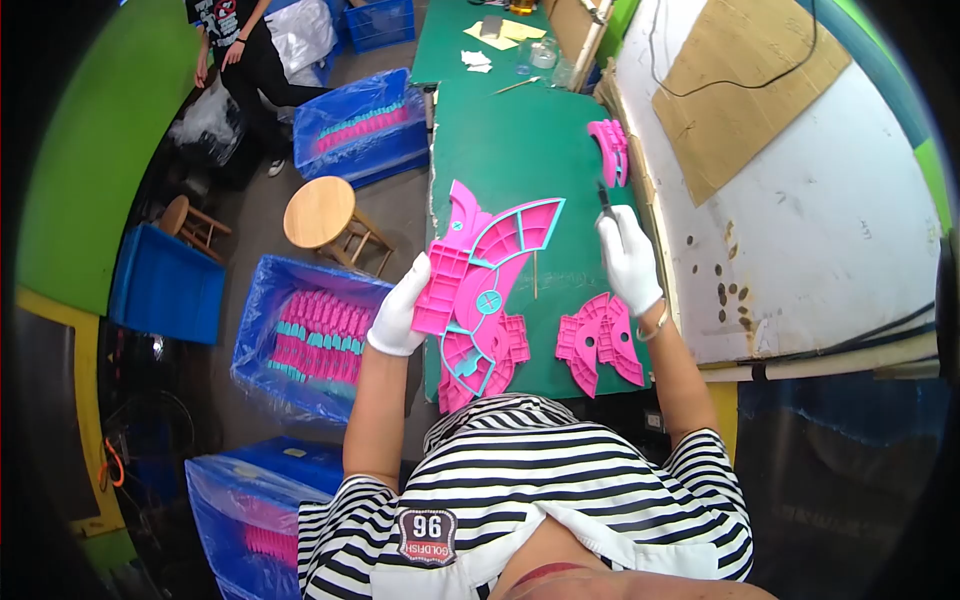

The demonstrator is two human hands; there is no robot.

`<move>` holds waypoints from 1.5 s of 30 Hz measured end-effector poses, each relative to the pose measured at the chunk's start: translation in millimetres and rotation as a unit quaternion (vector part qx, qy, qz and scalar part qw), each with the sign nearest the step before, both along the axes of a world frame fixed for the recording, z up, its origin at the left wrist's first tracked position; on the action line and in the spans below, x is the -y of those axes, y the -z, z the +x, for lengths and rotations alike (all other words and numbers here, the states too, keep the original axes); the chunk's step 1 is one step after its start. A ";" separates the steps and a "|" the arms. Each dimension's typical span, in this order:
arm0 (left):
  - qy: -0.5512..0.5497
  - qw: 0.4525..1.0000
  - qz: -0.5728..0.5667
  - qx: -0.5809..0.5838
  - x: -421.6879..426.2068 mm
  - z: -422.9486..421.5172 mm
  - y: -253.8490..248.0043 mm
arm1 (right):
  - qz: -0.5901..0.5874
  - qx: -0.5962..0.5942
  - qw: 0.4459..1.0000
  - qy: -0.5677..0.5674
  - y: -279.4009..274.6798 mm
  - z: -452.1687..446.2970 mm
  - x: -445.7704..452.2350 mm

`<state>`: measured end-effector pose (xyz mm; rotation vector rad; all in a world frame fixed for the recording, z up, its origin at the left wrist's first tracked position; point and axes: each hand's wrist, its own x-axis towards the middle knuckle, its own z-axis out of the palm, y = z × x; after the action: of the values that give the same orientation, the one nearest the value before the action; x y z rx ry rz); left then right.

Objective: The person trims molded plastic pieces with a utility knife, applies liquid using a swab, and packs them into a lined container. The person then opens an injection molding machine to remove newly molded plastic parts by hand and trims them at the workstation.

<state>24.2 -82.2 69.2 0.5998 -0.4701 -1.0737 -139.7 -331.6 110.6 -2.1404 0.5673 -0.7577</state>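
My left hand (402, 312), in a white glove, grips a large curved pink plastic part (492, 270) with teal edging, by its left side. The part is held over the green tabletop. My right hand (630, 262), also gloved, is closed around a slim dark tool (604, 196) whose tip points away from me; its exact kind is too small to tell. Below the held part lie more pink pieces (512, 340), partly hidden by it. Two pink curved parts (600, 345) rest near my right forearm. Farther up, a pink and teal piece (610, 152) stands by the right edge.
Blue lined bins (262, 310) with stacked pink and teal parts stand left of the green table (500, 120). Also there are a wooden stool (320, 213) and another person (250, 60). A white wall panel (780, 230) borders the right side. A thin stick (535, 275) lies mid-table.
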 end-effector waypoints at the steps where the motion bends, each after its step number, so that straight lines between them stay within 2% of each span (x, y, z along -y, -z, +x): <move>1: 0.006 1.000 -0.015 -0.022 0.7 1.2 0.3 | 0.084 -0.040 0.995 0.039 28.1 5.6 17.7; 2: 0.004 0.998 -0.037 -0.049 1.0 1.1 0.2 | -0.081 -0.055 0.992 0.084 81.0 10.7 46.5; 4: 0.001 0.997 -0.042 -0.064 0.3 2.2 3.7 | -0.053 -0.179 0.977 0.104 149.7 9.3 77.3; 5: 0.005 0.996 -0.049 -0.077 0.4 2.7 5.1 | -0.052 -0.228 0.965 0.118 166.9 7.1 72.7; 6: -0.002 0.996 -0.047 -0.077 0.2 2.5 5.3 | -0.011 -0.242 0.953 0.182 206.8 8.6 79.0; 8: -0.007 0.995 -0.036 -0.091 0.5 2.9 4.5 | 0.067 -0.328 0.934 0.123 261.3 9.4 89.4; 11: -0.020 0.995 -0.017 -0.101 0.3 0.4 -0.8 | 0.051 -0.385 0.912 0.134 287.9 21.7 77.3; 15: -0.009 0.996 -0.059 -0.065 -1.3 2.8 7.2 | 0.040 -0.441 0.889 0.114 300.3 35.7 77.4; 17: -0.023 0.997 -0.053 -0.055 -0.3 2.1 3.9 | -0.006 -0.477 0.856 0.196 272.5 40.9 61.6; 18: -0.041 0.995 -0.026 -0.082 0.5 0.1 -0.1 | -0.059 -0.450 0.872 0.182 267.0 43.8 59.9; 21: -0.065 0.991 0.003 -0.116 4.5 4.8 5.2 | -0.099 -0.421 0.894 0.114 264.9 64.8 55.3; 23: -0.069 0.991 -0.005 -0.116 7.0 5.7 2.4 | -0.084 -0.460 0.881 0.069 275.2 79.7 53.6; 26: -0.088 0.984 -0.034 -0.149 11.5 7.6 -0.3 | -0.030 -0.474 0.876 0.085 292.3 96.6 54.8; 29: -0.115 0.986 -0.033 -0.115 16.2 4.5 -9.2 | -0.020 -0.495 0.868 0.044 311.9 104.2 69.6; 30: -0.161 0.979 -0.012 -0.123 18.7 7.1 -2.9 | -0.048 -0.459 0.885 0.063 322.1 106.4 71.3; 31: -0.158 0.980 -0.010 -0.117 21.8 7.2 -4.0 | -0.043 -0.455 0.887 0.064 314.8 110.2 73.3; 32: -0.225 0.973 0.018 -0.047 24.3 5.6 -4.7 | 0.118 -0.339 0.930 0.077 300.6 110.6 74.0; 33: -0.289 0.956 0.044 0.023 26.3 3.7 -4.7 | 0.274 -0.209 0.935 0.087 274.6 105.9 68.9; 34: -0.284 0.957 0.048 0.027 29.3 2.3 -4.1 | 0.321 -0.114 0.939 0.051 231.4 95.2 57.4; 35: -0.326 0.943 0.055 0.030 33.5 -0.6 -2.2 | 0.363 -0.016 0.931 0.016 176.6 79.8 40.3; 37: -0.405 0.911 0.071 0.037 38.6 -2.5 2.4 | 0.179 -0.030 0.983 -0.031 83.2 43.1 -3.2; 38: -0.408 0.908 0.059 0.077 39.1 -0.4 12.3 | 0.043 0.018 0.995 -0.090 54.2 29.1 -25.7; 39: -0.396 0.913 0.063 0.080 42.5 -2.2 12.0 | -0.097 0.063 0.982 -0.146 34.4 19.3 -45.3; 42: -0.424 0.900 0.032 0.100 50.8 -10.2 10.6 | -0.042 -0.053 0.985 -0.156 13.0 2.1 -81.5; 45: -0.442 0.884 0.069 0.136 50.1 -17.3 10.3 | -0.089 -0.085 0.979 -0.160 17.1 6.9 -95.1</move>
<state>6.8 -132.3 58.9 0.9734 -0.2993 -0.1439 -132.8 -236.6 93.5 -2.4018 0.2362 -0.4648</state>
